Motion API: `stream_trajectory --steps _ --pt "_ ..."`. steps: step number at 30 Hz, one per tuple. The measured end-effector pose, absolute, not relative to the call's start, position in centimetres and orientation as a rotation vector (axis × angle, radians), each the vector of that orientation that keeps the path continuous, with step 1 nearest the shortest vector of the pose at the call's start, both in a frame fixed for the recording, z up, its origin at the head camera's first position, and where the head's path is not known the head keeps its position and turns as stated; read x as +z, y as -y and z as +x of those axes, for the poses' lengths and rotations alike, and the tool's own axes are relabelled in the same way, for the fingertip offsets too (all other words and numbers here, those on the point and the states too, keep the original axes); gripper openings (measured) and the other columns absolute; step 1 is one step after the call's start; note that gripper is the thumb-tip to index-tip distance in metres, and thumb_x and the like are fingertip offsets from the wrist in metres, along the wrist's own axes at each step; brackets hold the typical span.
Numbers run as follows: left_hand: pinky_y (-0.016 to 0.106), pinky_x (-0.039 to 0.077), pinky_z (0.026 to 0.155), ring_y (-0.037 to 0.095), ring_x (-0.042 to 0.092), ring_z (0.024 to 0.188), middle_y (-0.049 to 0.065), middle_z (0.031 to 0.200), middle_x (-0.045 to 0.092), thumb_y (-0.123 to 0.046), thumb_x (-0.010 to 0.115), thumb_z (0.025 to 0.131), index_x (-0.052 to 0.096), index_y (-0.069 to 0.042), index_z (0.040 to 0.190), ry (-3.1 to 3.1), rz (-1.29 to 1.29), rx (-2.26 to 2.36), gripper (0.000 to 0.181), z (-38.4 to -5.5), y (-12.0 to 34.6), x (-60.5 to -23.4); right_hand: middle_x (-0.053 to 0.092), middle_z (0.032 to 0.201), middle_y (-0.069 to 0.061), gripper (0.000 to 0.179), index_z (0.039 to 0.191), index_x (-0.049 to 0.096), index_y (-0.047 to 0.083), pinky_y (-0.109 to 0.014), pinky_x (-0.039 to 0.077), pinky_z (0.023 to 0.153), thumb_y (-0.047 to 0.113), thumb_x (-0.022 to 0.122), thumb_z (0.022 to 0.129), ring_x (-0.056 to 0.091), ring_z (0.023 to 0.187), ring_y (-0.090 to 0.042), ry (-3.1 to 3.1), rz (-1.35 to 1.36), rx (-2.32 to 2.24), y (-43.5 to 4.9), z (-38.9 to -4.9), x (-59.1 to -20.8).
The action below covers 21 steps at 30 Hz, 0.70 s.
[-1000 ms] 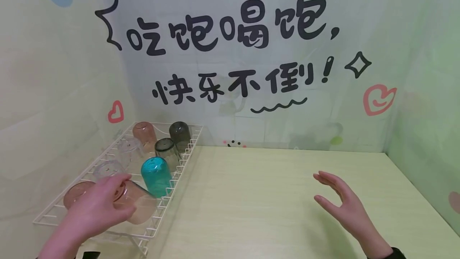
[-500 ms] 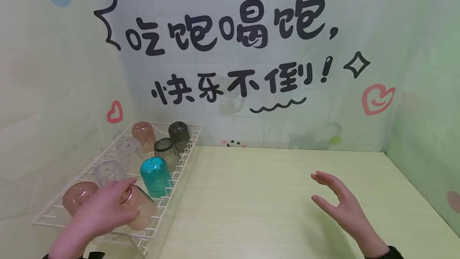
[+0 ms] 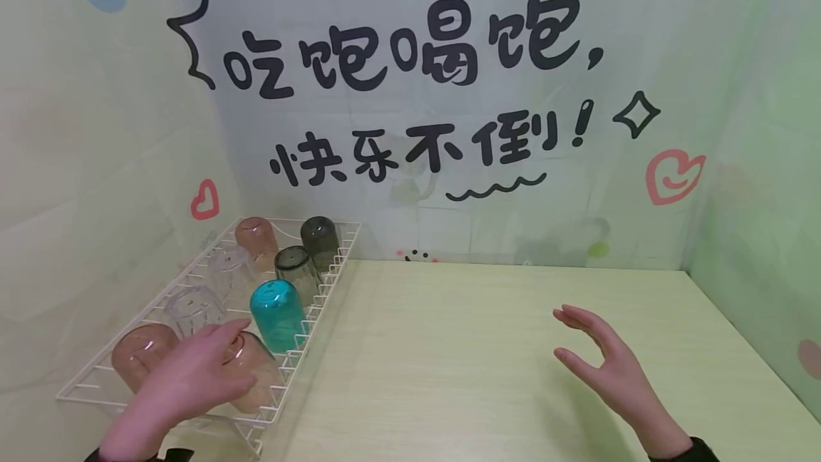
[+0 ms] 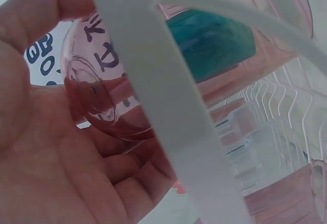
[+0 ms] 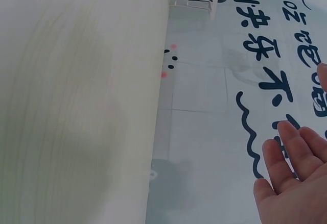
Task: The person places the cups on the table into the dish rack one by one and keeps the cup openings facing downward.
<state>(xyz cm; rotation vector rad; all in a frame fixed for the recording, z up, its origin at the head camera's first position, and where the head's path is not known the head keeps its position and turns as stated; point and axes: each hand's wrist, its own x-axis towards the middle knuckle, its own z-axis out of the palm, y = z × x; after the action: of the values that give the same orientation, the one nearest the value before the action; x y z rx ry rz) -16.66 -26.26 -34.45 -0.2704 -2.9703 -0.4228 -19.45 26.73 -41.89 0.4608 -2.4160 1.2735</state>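
In the head view my left hand (image 3: 195,375) holds a pink glass (image 3: 253,369), turned bottom up, at the front right of a white wire rack (image 3: 272,416). Thumb and fingers curve round its base end in the left wrist view, where the pink glass (image 4: 84,89) lies partly behind a pale strap across the picture. Another pink glass (image 3: 142,353) stands to the left, partly covered by the hand. A teal glass (image 3: 279,314) is just behind the held one. Over the table at right, my right hand (image 3: 609,369) hovers with fingers loosely bent, holding nothing.
Further back on the rack stand clear glasses (image 3: 194,311), a grey glass (image 3: 298,273), a dark glass (image 3: 321,242) and a pink glass (image 3: 256,239), all upside down. The pale table (image 3: 449,362) reaches a printed curtain (image 3: 417,219) behind.
The pink glass has gone from tilted to more upright and lower on the rack, shifting slightly right with my left hand. My right hand has hardly moved.
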Motion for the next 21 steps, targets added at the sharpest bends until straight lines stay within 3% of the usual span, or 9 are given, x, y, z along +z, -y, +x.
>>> stream_trajectory --steps 9,16,21 --pt "0.047 0.044 0.078 0.033 0.051 0.101 0.015 0.114 0.053 -0.039 0.072 0.065 0.046 -0.005 0.124 2.937 -0.301 -0.393 0.073 -16.78 26.16 -34.80 0.049 0.126 0.008 0.057 0.129 0.042 0.030 -0.037 0.028 0.092 0.028 0.068 0.078 0.040 0.116 -0.004 2.461 0.399 1.237 -26.83 -19.66 -41.64" --pt "0.049 0.044 0.078 0.035 0.051 0.101 0.017 0.111 0.054 -0.050 0.071 0.065 0.044 -0.003 0.126 2.945 -0.296 -0.392 0.081 -16.84 26.02 -34.76 0.047 0.128 0.010 0.057 0.129 0.043 0.031 -0.027 0.028 0.092 0.030 0.068 0.078 0.039 0.116 -0.004 2.494 0.389 1.170 -26.99 -19.65 -41.33" --pt "0.050 0.044 0.079 0.038 0.048 0.105 0.019 0.115 0.052 -0.053 0.069 0.067 0.041 -0.001 0.128 2.932 -0.308 -0.410 0.085 -16.82 25.93 -34.51 0.047 0.128 0.009 0.058 0.129 0.043 0.031 -0.029 0.029 0.092 0.031 0.068 0.078 0.039 0.116 -0.004 2.500 0.397 1.149 -27.06 -19.68 -41.27"
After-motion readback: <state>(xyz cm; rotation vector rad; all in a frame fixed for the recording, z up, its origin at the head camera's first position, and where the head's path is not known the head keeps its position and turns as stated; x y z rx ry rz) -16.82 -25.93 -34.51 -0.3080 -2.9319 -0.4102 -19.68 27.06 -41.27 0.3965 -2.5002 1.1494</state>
